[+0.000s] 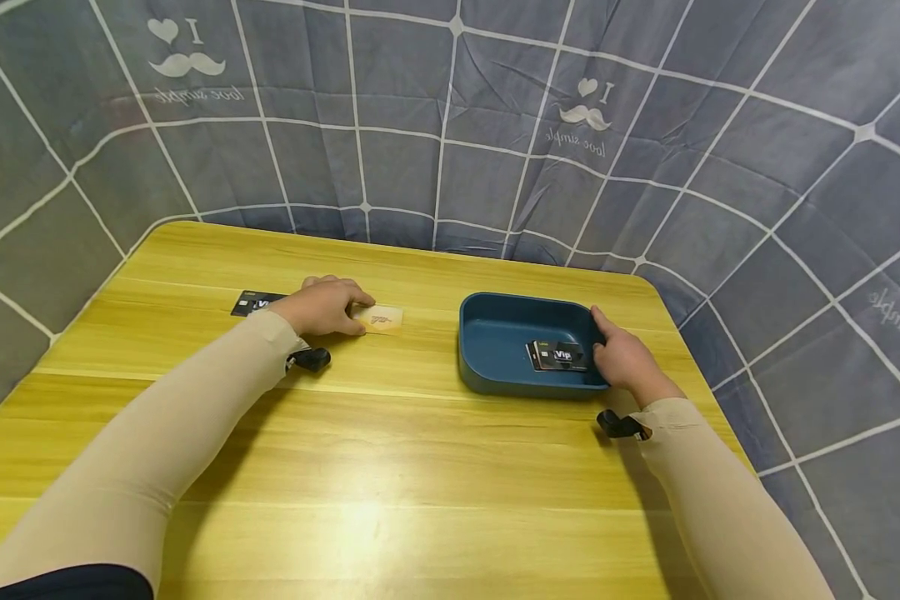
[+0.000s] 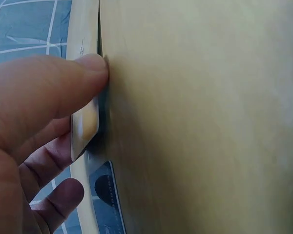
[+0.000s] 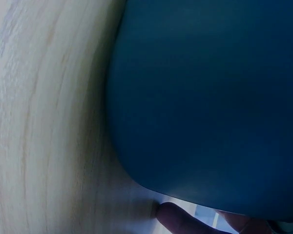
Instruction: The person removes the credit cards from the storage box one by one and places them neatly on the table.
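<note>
Grey gridded curtain (image 1: 401,171) hangs; wooden table (image 1: 457,492) gleams

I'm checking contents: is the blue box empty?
Not empty: the head view shows at least one black Vip card lying inside the blue box.

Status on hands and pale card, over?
Left hand pinching pale card. Right hand holding right end of blue box. Vip card inside box. Nothing blocking between pale card and box.

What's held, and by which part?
Left hand: the pale card, pinched at its left half. Right hand: the blue box, by its right end wall.
</note>
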Demonstrator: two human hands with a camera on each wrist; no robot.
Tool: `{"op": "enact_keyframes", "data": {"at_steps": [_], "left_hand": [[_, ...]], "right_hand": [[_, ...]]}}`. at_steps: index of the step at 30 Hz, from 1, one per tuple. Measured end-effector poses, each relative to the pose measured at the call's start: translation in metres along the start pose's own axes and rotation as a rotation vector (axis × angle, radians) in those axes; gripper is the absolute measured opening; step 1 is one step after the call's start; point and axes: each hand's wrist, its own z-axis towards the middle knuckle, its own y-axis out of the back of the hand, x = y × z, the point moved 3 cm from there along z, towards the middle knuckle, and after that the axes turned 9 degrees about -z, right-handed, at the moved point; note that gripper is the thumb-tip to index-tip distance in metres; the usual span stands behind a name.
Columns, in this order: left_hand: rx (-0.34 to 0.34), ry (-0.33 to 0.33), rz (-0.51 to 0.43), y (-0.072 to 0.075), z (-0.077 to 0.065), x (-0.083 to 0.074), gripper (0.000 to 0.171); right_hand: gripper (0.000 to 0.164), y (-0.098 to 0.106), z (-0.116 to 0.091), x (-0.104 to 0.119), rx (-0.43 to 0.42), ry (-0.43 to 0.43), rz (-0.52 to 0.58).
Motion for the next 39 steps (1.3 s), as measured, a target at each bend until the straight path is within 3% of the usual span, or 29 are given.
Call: {"op": "enact_keyframes", "data": {"at_steps": [21, 39], "left_hand": [[0.021, 0.058, -0.012, 0.0, 0.001, 0.004, 0.062], [0.007, 0.06, -0.036, 0.001, 0.004, 0.01, 0.061]], "right_hand": [[0.07, 0.001, 0.007, -0.004, -0.012, 0.0, -0.003], [0.071, 0.003, 0.01, -0.001, 0.004, -0.011, -0.016]]}}
